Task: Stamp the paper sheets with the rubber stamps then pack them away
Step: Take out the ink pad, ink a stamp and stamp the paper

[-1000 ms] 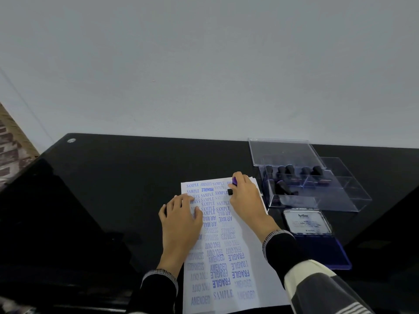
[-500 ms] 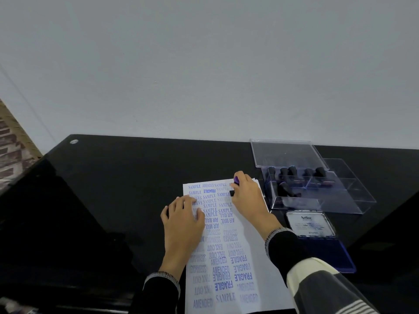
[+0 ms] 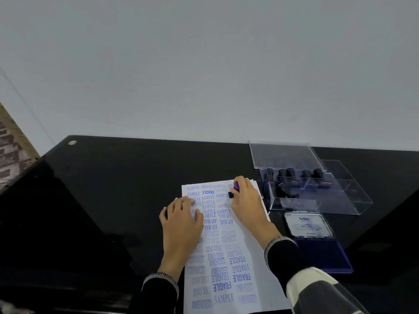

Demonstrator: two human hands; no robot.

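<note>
The right hand (image 3: 246, 200) is pinching a stamp (image 3: 233, 190) onto the nearly filled paper (image 3: 254, 268). The left hand (image 3: 182, 220), fingers flat and together, is holding the paper down. Packing into the box (image 3: 317, 200) is probably remaining.

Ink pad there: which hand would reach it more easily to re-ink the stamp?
Probably the right hand: it already grips the stamp, and the ink pad lies open on its side. The left hand presses the paper flat.

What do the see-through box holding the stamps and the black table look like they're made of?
The box looks like clear hard plastic: its walls are see-through with sharp, glossy edges. The table looks like black glass or a high-gloss lacquer; its mirror-like reflections fit either.
</note>
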